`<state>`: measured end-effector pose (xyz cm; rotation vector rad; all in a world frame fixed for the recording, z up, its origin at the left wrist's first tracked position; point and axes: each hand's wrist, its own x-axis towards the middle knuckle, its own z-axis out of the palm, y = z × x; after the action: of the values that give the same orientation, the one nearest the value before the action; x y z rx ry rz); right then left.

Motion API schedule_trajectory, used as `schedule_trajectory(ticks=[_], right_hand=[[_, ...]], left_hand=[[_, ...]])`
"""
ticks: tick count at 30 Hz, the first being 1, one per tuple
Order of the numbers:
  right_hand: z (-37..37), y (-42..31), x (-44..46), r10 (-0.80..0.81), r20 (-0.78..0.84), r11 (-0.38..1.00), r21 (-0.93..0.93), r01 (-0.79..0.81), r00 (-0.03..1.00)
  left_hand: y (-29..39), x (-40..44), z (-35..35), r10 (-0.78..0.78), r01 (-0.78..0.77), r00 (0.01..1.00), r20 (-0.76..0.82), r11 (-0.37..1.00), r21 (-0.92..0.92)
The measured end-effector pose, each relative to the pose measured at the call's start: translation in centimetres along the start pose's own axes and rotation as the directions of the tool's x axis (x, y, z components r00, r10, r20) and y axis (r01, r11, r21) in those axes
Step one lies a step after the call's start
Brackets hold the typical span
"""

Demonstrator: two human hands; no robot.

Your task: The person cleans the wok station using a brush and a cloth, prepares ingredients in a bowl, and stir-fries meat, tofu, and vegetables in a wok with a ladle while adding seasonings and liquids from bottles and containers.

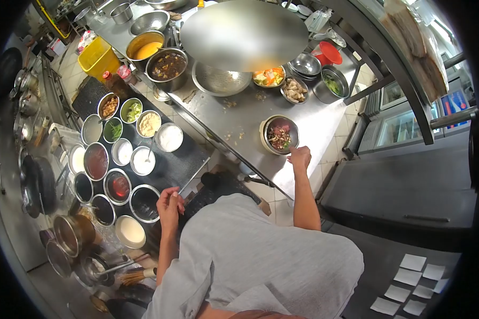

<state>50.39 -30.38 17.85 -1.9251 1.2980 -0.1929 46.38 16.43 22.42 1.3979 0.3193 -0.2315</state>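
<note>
My right hand [300, 158] is closed at the near right rim of a small metal bowl [295, 129], its fingers pinching the edge. Inside the bowl lies a mix of reddish meat pieces, pale bits and some green [279, 136]. A cream-coloured rim [263, 135] shows around the bowl's left side. My left hand [170, 206] hangs beside a round container of dark liquid [145, 203], fingers loosely curled and a little apart. I see nothing in it.
Several sauce and ingredient containers [96, 161] crowd the dark counter [189, 169] on the left. On the steel table [239, 114] stand a large metal bowl [202, 87], a pot of brown sauce [167, 85], a vegetable bowl [269, 77] and a bowl of pale chunks [294, 89]. An overhead shelf frame [404, 90] rises right.
</note>
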Motion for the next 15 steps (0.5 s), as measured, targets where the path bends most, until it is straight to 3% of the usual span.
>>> schedule_trajectory(ticks=[2,4,5,8,10,14,15], right_hand=[[0.2,0.9,0.9,0.015,0.034,0.998,-0.055,-0.013,0.999],[0.2,0.9,0.8,-0.240,-0.158,0.945,-0.265,0.193,0.958],[0.1,0.8,1.0,-0.238,-0.160,0.945,-0.264,0.191,0.958],[-0.5,-0.3,1.1,-0.141,-0.114,0.980,-0.158,0.122,0.984],[-0.5,-1.5,0.6,-0.254,-0.228,0.967,-0.035,0.253,0.940],[-1.4,-8.7,-3.8,-0.309,-0.029,0.914,0.268,0.305,0.951],[-0.5,-10.0,-4.5,-0.339,0.014,0.907,0.271,0.323,0.941]], left_hand=[[0.4,0.4,0.4,0.010,-0.010,1.000,0.028,1.000,-0.012],[1.1,0.9,0.8,0.017,-0.017,0.999,0.036,1.000,-0.001],[1.4,1.2,0.9,0.017,-0.017,0.999,0.039,1.000,-0.001],[2.2,2.8,1.7,-0.047,0.049,0.994,0.099,0.999,-0.016],[3.0,4.3,3.3,-0.089,0.089,0.986,0.144,0.996,0.011],[6.2,7.1,7.7,-0.055,0.036,0.941,0.334,0.997,0.062],[6.9,7.8,8.7,-0.025,0.007,0.929,0.370,0.999,0.050]])
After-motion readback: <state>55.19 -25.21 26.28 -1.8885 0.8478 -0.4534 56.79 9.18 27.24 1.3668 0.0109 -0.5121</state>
